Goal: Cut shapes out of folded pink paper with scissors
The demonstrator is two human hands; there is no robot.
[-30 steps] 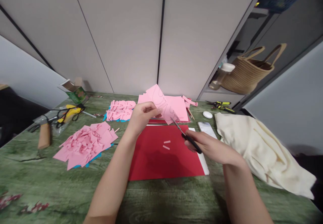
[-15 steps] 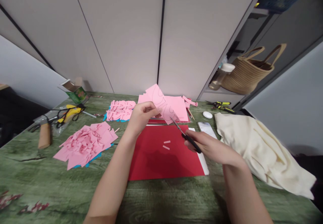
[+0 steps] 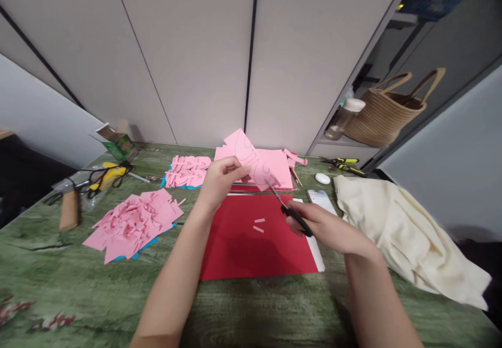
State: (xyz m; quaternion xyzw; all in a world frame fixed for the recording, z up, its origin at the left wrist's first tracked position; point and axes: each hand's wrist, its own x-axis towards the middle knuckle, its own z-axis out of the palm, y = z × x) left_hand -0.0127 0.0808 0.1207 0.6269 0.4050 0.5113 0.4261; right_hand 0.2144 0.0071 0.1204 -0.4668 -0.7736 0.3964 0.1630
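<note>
Between thumb and fingers, my left hand (image 3: 224, 179) pinches a pink paper (image 3: 243, 148) with curved outlines drawn on it. My right hand (image 3: 317, 223) is closed on the black handles of the scissors (image 3: 297, 219), whose blades meet the lower edge of that paper. Beneath both hands lies a red sheet (image 3: 251, 254) with two small pink scraps (image 3: 259, 221) on it. More pink sheets (image 3: 276, 162) rest behind, partly covered by the held paper.
Pink scraps (image 3: 137, 220) heap at the left, with cut pink pieces (image 3: 188, 171) behind. A phone (image 3: 320, 198), a white oval object (image 3: 322, 179), cream cloth (image 3: 396, 227) and yellow-handled pliers (image 3: 347, 165) lie right. A green box (image 3: 120, 146) stands back left.
The held pink paper has tilted and shifted slightly. My right hand and the scissors have moved a little to the left.
</note>
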